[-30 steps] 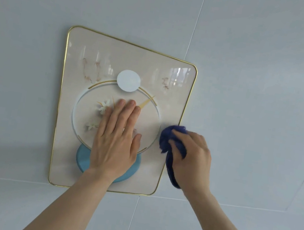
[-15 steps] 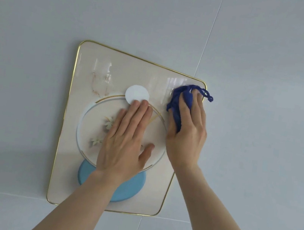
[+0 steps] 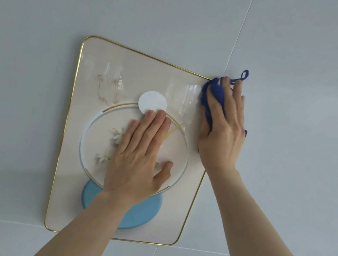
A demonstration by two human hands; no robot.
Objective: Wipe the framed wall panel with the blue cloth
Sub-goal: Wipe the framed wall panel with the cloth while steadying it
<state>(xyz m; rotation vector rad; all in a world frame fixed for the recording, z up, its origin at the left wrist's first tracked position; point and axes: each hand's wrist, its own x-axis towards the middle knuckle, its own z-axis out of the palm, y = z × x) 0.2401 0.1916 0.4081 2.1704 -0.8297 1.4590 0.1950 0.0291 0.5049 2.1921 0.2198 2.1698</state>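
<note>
I am pressing my left hand [image 3: 139, 156] flat, with fingers spread and grasping nothing, on the middle of the framed wall panel [image 3: 128, 72] to keep it steady against the grey wall [image 3: 307, 61]. My right hand [image 3: 223, 123] is clenching the blue cloth [image 3: 215, 91] and rubbing it on the upper right corner of the panel, just at the gold frame [image 3: 69, 112]. A small loop of the cloth is sticking out above my fingers. I think I am wiping the edge now. The next move is calling for dragging the cloth along the top edge, with even pressure.
</note>
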